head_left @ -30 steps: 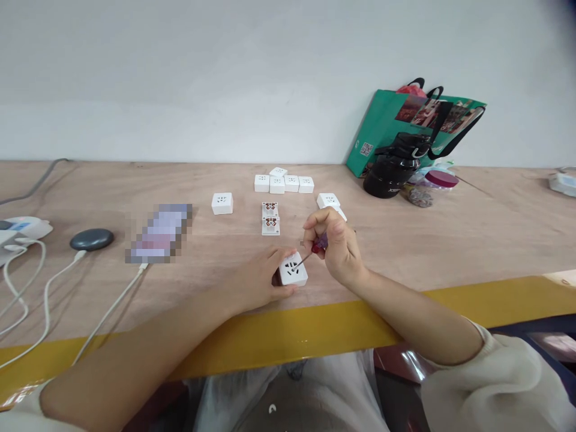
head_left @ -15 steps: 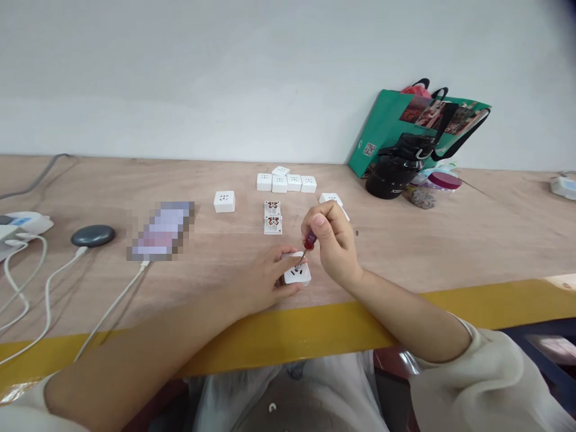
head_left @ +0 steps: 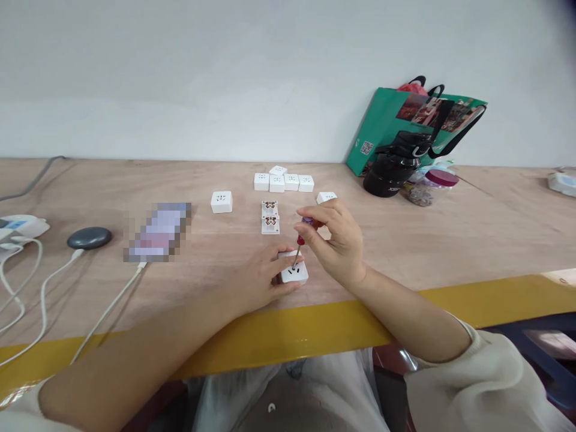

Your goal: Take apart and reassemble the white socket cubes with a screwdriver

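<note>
My left hand (head_left: 258,281) grips a square white power socket (head_left: 294,273) at the table's near side, with its fingers along the socket's left side and top. My right hand (head_left: 335,241) pinches a red-handled screwdriver (head_left: 306,231) between thumb and fingers. Its thin shaft points down, and the tip (head_left: 296,260) rests on the socket's face near the top edge. Beyond the hands lie two opened socket bases (head_left: 270,216) with copper contacts showing. The right hand hides anything directly behind it.
Several white sockets (head_left: 283,182) stand in a row at the back, with single ones (head_left: 221,202) (head_left: 326,197) to either side. Left lie a blurred phone (head_left: 157,233), dark round puck (head_left: 89,238) and white cables (head_left: 42,300). Back right are a black bottle (head_left: 390,174) and green bag (head_left: 405,120).
My right hand has risen slightly and the screwdriver now stands closer to upright, its tip on the socket's face. The socket stays in my left hand.
</note>
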`<state>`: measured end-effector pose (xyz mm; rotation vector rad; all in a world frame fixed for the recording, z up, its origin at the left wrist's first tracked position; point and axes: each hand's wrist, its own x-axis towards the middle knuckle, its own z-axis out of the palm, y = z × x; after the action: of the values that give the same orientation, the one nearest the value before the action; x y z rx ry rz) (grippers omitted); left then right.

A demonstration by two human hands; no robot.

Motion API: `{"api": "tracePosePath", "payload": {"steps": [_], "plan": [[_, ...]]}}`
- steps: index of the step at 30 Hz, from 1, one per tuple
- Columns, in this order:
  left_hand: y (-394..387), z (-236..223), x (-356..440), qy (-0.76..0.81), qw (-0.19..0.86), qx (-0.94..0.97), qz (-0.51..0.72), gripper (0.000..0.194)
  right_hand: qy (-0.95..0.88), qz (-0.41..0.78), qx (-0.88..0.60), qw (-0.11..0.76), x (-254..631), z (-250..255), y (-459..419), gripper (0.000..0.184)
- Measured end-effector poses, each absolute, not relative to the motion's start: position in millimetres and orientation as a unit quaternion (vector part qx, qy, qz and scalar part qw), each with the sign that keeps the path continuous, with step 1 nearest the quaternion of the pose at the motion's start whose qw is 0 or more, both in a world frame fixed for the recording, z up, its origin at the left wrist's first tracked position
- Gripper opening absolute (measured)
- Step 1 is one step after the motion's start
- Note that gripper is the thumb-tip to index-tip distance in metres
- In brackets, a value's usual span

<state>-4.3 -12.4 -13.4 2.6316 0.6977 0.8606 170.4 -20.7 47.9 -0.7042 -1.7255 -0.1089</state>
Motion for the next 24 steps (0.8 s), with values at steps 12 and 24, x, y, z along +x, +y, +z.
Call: {"api": "tracePosePath", "payload": {"steps": [12,24], "plan": [[-12.8,-8.9,-3.6,0.243,0.163,0.919,0.266,0.037,-0.771,-0.009,-0.282,0.571,168.2,45.4,-22.3,0.031],[-9.9,-10.7,-3.7,0.232,0.163,0.918,0.276,0.038,-0.748,0.043,-0.292,0.594,169.0,39.2,-22.8,0.031]]}}
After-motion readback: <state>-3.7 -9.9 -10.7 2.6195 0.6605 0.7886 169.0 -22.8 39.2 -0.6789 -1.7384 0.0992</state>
